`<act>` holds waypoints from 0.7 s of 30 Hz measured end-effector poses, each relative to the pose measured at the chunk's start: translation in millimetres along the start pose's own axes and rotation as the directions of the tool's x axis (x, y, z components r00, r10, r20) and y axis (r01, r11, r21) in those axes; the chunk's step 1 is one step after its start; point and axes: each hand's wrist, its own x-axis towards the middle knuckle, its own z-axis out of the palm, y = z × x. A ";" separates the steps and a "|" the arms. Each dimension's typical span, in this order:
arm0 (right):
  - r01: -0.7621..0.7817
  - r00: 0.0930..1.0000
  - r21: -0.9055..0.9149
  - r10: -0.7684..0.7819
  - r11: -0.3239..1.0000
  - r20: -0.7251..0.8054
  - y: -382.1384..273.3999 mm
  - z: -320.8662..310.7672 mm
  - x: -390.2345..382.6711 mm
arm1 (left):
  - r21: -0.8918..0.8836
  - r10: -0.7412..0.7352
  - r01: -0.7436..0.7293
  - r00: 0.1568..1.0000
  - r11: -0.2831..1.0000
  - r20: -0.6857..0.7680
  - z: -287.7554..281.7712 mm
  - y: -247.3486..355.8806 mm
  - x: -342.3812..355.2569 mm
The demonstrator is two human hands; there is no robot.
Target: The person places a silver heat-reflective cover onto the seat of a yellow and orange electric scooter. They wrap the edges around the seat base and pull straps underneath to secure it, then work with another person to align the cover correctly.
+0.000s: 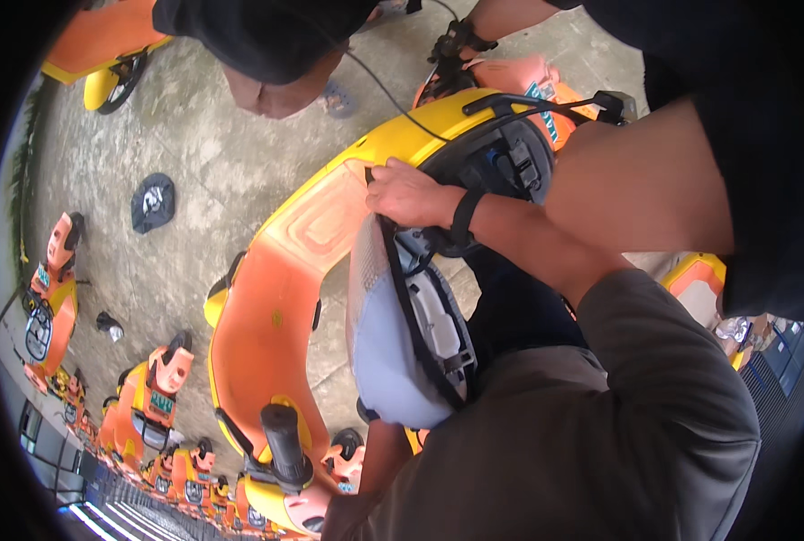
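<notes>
A grey scooter seat [388,361] stands tilted on its side in front of my torso, its underside turned to the right. Metal brackets and a white plastic part [436,316] show on that underside. My right hand [408,194], with a black band at the wrist, is closed at the seat's upper end. A short black piece [369,175] pokes out at the fingertips; its kind is unclear. The lower end of the seat hides my left hand; only the forearm shows. Beyond the seat an orange and yellow scooter [271,298] curves round, its footboard bare and a dark compartment [501,162] exposed.
Across from me a co-worker crouches, with a gloved or strapped hand [456,45] by the scooter's rear and a bare leg [636,185] close to my right arm. A cable hangs over the scooter. Black bag [153,203] on concrete. More scooters [149,397] line the left.
</notes>
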 end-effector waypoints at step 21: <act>0.047 0.958 0.009 -0.047 0.999 0.282 3.8 0.1 3.0 | -0.050 0.011 -0.011 1.000 0.999 -0.001 12.6 -7.3 12.2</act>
